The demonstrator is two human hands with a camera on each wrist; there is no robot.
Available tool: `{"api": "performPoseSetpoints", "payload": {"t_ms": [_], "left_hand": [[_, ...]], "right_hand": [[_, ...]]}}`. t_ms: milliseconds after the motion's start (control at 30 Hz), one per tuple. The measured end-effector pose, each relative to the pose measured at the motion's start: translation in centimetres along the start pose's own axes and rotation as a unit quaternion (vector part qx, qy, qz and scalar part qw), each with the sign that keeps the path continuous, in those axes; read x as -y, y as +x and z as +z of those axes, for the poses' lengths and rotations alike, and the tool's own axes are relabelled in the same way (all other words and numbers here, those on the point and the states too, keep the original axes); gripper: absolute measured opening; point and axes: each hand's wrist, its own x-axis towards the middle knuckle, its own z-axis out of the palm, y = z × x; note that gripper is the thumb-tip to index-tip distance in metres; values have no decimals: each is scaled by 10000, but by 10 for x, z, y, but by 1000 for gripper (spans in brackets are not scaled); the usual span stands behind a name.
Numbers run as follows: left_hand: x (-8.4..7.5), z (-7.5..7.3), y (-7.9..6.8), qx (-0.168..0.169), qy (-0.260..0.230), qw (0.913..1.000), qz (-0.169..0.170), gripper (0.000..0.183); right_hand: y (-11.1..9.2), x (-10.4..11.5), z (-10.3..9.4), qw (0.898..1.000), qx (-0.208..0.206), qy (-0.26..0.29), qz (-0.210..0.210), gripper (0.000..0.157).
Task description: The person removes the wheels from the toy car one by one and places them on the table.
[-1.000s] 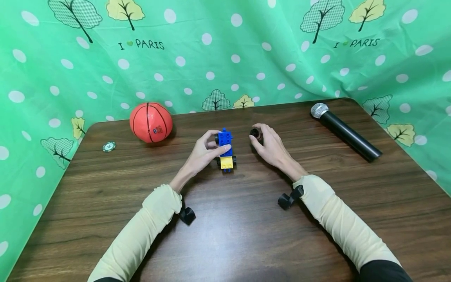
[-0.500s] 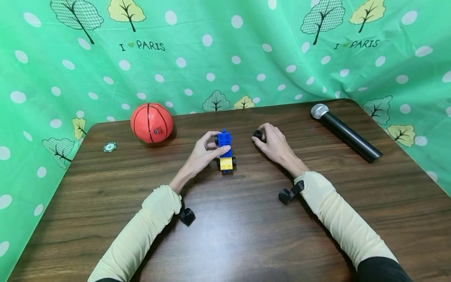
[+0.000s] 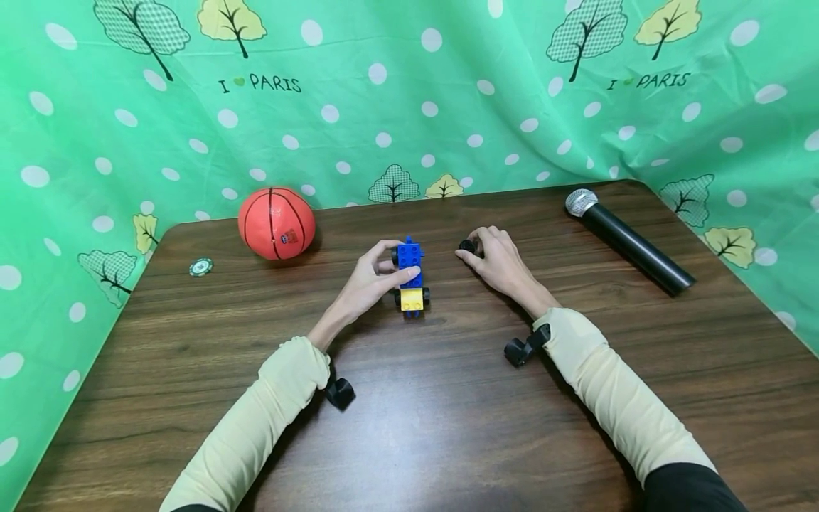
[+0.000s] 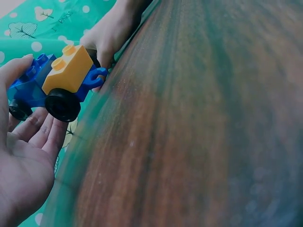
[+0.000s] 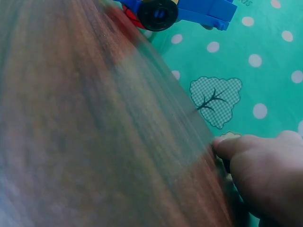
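Observation:
A toy car of building bricks [image 3: 410,252], blue with a yellow brick [image 4: 68,71] at its near end, stands mid-table. My left hand [image 3: 367,279] holds it from the left, thumb on top and fingers around the far side. Black wheels [image 4: 63,105] show along its left side and at the near right; a bare blue peg sticks out at the far right. To the right, my right hand [image 3: 500,262] pinches a small loose black wheel [image 3: 467,245] low over the table. In the right wrist view my fingers mostly hide that wheel.
A red toy basketball [image 3: 276,223] and a green-and-white poker chip [image 3: 201,267] are at the left. A black microphone [image 3: 630,242] lies at the right. Behind the wooden table [image 3: 409,427] hangs a green dotted cloth [image 3: 409,92].
My right hand has shifted slightly right with the black wheel, whose hollow face has turned partly out of sight. My left hand keeps its grip on the toy car, nearly still.

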Motion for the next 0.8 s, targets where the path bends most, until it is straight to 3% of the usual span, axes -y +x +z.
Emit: {"api": "performPoseSetpoints", "payload": {"t_ms": [533, 800], "left_hand": [[0, 0, 0, 27, 47, 10000, -15, 54], [1, 0, 1, 17, -55, 10000, -38, 52]], "right_hand": [[0, 1, 0, 9999, 87, -41, 59, 41], [-4, 5, -3, 9993, 43, 154, 338, 43]]}}
